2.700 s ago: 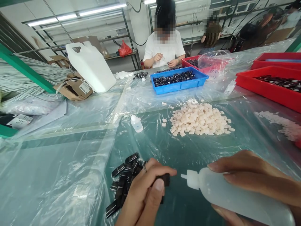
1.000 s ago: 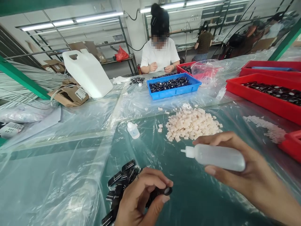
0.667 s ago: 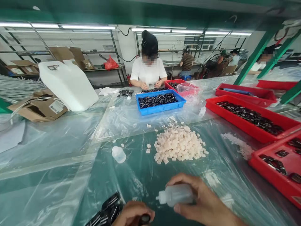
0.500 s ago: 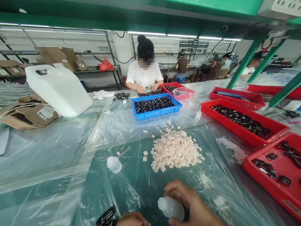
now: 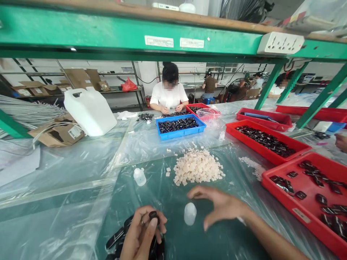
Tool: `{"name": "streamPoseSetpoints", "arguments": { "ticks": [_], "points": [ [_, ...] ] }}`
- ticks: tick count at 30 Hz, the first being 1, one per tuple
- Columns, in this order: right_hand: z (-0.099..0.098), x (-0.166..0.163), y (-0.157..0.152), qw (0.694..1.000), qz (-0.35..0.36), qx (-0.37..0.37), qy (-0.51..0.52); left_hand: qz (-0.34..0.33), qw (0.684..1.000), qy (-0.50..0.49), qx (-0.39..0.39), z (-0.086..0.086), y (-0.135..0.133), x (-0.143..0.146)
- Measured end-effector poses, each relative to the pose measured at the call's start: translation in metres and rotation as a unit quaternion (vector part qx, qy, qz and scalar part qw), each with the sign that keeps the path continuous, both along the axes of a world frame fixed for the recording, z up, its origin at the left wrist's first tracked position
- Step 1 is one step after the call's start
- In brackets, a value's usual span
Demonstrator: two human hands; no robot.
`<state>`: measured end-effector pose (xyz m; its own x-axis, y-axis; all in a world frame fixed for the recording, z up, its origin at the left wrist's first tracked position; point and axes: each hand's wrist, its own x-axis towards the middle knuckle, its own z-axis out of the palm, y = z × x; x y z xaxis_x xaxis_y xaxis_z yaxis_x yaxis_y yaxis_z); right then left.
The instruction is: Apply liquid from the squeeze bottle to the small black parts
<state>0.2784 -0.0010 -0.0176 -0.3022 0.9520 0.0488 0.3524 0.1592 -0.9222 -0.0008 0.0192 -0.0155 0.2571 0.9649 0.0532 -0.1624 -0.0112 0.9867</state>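
Observation:
My left hand (image 5: 142, 233) is closed on a small black part (image 5: 153, 215) at the bottom centre, just above a heap of black clip-like parts (image 5: 119, 238). My right hand (image 5: 221, 206) hovers open with spread fingers over the plastic-covered table (image 5: 81, 187), holding nothing. The translucent squeeze bottle (image 5: 189, 213) stands on the sheet just left of its fingers, apart from them. A pile of small cream-coloured blocks (image 5: 197, 167) lies beyond the hands. A smaller bottle (image 5: 139, 176) rests to the pile's left.
Red trays (image 5: 306, 187) with black parts sit at the right; a blue tray (image 5: 180, 126) stands farther back. A person in a white shirt (image 5: 168, 94) works opposite. A white jerrycan (image 5: 89, 111) and cardboard box (image 5: 58, 131) are at back left. A green shelf beam (image 5: 130, 36) runs overhead.
My right hand has set the squeeze bottle upright on the table and let go, fingers now spread. My left hand has kept the black part. The view has tilted upward.

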Motion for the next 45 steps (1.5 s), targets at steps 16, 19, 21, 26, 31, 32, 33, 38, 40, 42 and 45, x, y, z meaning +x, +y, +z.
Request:
{"name": "streamPoseSetpoints", "arguments": {
  "ticks": [16, 19, 21, 26, 31, 32, 33, 38, 40, 42, 45],
  "points": [
    [0.024, -0.009, -0.016, 0.944, -0.168, 0.271, -0.087, -0.129, 0.982, 0.074, 0.119, 0.007, -0.018, -0.016],
    [0.045, -0.063, -0.048, 0.947, -0.139, 0.284, -0.06, -0.129, 0.978, 0.084, 0.14, 0.004, -0.024, -0.016],
    [0.05, -0.098, -0.063, 0.942, -0.142, 0.302, -0.046, -0.129, 0.976, 0.085, 0.155, 0.001, -0.027, -0.016],
    [0.045, -0.138, -0.067, 0.928, -0.194, 0.319, -0.004, -0.118, 0.975, 0.065, 0.177, -0.004, -0.036, -0.016],
    [0.033, -0.146, -0.066, 0.931, -0.224, 0.288, 0.027, -0.103, 0.98, 0.036, 0.165, -0.007, -0.043, -0.014],
    [0.03, -0.148, -0.066, 0.93, -0.232, 0.282, 0.034, -0.103, 0.981, 0.032, 0.161, -0.007, -0.044, -0.014],
    [0.027, -0.15, -0.067, 0.93, -0.24, 0.276, 0.041, -0.102, 0.982, 0.028, 0.158, -0.007, -0.044, -0.015],
    [0.024, -0.152, -0.071, 0.937, -0.221, 0.264, 0.052, -0.1, 0.983, 0.026, 0.15, -0.005, -0.043, -0.02],
    [0.029, -0.149, -0.07, 0.947, -0.189, 0.258, 0.04, -0.103, 0.983, 0.032, 0.147, -0.003, -0.04, -0.023],
    [0.036, -0.148, -0.07, 0.956, -0.164, 0.242, 0.024, -0.114, 0.982, 0.04, 0.147, -0.002, -0.037, -0.025],
    [0.044, -0.143, -0.068, 0.966, -0.143, 0.217, -0.009, -0.127, 0.98, 0.048, 0.145, 0.001, -0.033, -0.025]
  ]
}}
